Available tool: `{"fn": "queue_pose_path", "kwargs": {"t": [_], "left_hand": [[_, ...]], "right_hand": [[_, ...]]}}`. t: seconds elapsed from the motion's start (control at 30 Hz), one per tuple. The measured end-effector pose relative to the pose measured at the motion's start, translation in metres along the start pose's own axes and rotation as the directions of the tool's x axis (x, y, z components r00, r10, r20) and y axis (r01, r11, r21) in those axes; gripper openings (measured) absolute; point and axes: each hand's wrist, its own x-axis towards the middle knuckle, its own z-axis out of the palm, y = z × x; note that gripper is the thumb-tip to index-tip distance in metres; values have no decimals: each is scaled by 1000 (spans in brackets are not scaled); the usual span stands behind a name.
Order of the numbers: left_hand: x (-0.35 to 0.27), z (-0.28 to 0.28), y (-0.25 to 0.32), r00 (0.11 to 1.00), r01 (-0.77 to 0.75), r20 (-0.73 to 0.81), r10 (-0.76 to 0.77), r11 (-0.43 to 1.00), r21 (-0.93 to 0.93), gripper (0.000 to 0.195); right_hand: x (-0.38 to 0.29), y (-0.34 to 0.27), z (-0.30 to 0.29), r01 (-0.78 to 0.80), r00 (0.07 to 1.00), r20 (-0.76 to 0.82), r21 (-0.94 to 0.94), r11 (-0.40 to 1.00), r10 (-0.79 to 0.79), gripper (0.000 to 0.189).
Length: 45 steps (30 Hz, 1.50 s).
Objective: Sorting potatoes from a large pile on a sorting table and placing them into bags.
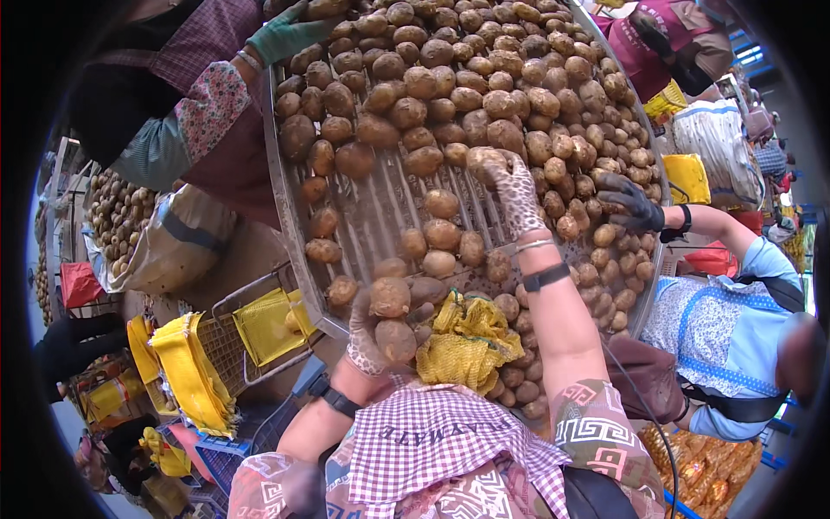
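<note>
My left hand (364, 337), in a spotted glove, cups two potatoes (391, 311) near the front edge of a metal sorting table. At the middle of the table, my right hand (512, 188), in a matching glove, has its fingers around a brown potato (485, 162). Many loose potatoes (447, 84) cover the far and right parts of the slatted metal surface (382, 207). A smaller cluster (443, 233) sits between my hands. Crumpled yellow mesh bags (470, 344) lie just right of my left hand, against more potatoes.
A co-worker's green-gloved hand (285, 36) reaches over the table's far left. Another person's dark-gloved hand (626, 201) touches potatoes at the right. Yellow bags (191, 370) hang on a wire basket frame (224, 344) at the left. A white sack of potatoes (175, 240) stands behind it.
</note>
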Motion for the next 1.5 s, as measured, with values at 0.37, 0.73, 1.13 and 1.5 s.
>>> {"fn": "queue_pose_path", "kwargs": {"t": [0.37, 0.73, 1.13, 1.5], "left_hand": [[-93, -33, 41, 965, -263, 15, 263, 964, -38, 98], [-206, -80, 155, 711, -513, -259, 654, 733, 446, 80], [-212, -148, 207, 519, -390, -493, 698, 706, 591, 42], [-216, -87, 90, 710, -535, -286, 644, 757, 376, 36]], "right_hand": [[-215, -75, 97, 265, 586, 810, -229, 937, 32, 59], [-262, -73, 131, 312, 519, 855, -195, 930, 6, 49], [-126, 8, -7, 347, 882, 2, -678, 648, -471, 34], [-57, 12, 14, 148, 989, 141, -958, 246, -46, 65]]}}
